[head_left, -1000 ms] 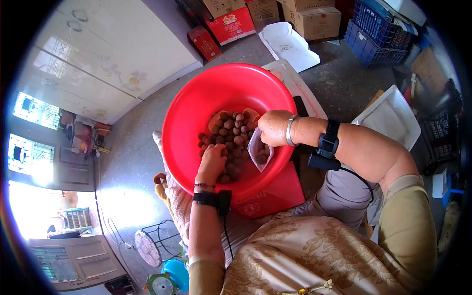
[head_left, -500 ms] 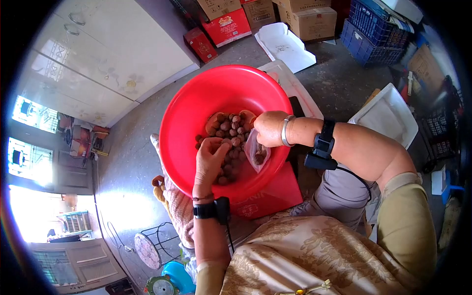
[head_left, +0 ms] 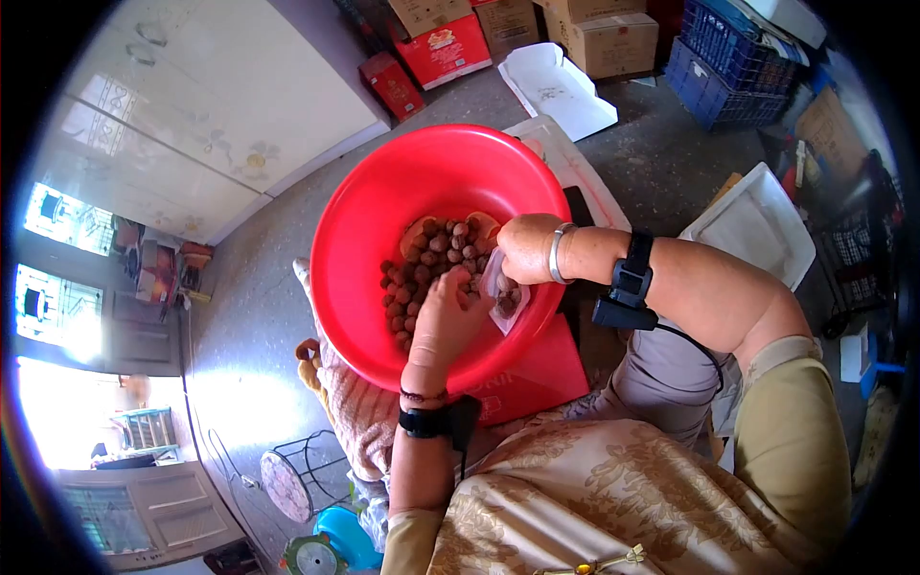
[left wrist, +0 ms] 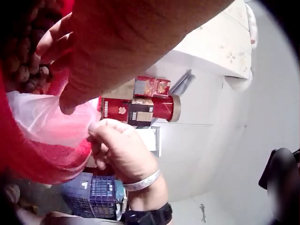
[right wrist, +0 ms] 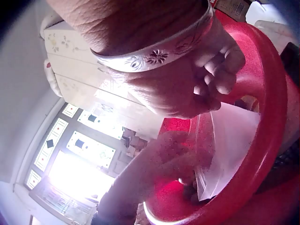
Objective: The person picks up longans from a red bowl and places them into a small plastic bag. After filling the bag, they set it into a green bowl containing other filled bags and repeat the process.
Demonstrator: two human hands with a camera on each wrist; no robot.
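Brown round nuts (head_left: 398,297) lie in a large red basin (head_left: 369,206). My right hand (head_left: 529,251) grips the top edge of a translucent plastic bag (head_left: 505,311) inside the basin's right side; several nuts show in its lower part. The left hand (head_left: 448,321) is over the nuts beside the bag, thumb and fingers apart. In the left wrist view, the left thumb is by the bag (left wrist: 42,119), and the right hand (left wrist: 124,150) pinches its edge. The right wrist view shows the bag (right wrist: 227,140) hanging below the curled right fingers (right wrist: 220,70).
The basin stands by a red box (head_left: 527,379) before the person's lap. White trays (head_left: 556,91) lie on the floor, with cardboard boxes (head_left: 613,46) and blue crates (head_left: 719,86) behind. A white cabinet (head_left: 211,105) stands left; a round stool (head_left: 286,487) is lower left.
The left hand has moved right from the nuts at the basin's left to beside the bag, and its fingers have spread. The right hand still holds the bag in nearly the same place.
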